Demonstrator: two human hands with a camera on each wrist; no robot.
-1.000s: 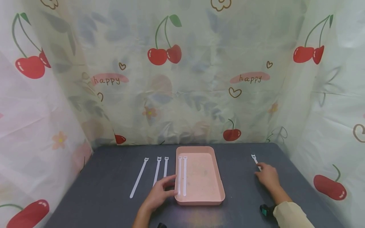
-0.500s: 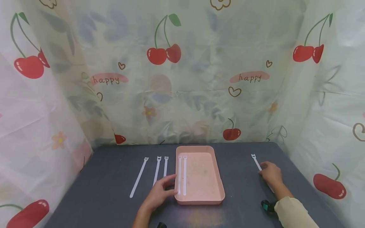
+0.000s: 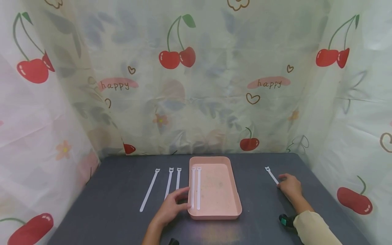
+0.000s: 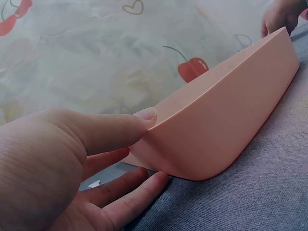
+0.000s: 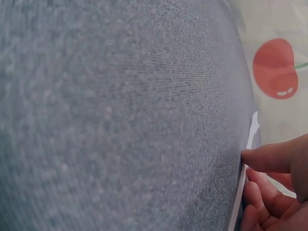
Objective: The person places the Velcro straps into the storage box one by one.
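In the head view my right hand pinches a white strap-style cable tie on the right of the table. Its slotted head points away from me. The right wrist view shows the thumb and fingers on the strap, close to the table. My left hand touches the near left corner of a pink tray. In the left wrist view its thumb rests on the rim and its loosely extended fingers lie along the outer wall. Two white cable ties lie lengthwise inside the tray, along its left side.
Left of the tray lie three more white cable ties; the outermost cable tie is angled, and my left hand partly hides the others. The dark table is enclosed by a cherry-print curtain behind and at both sides.
My right hand has slid back along the cable tie toward its near end, then the tie's head has swung slightly left. The left hand and tray have stayed put.
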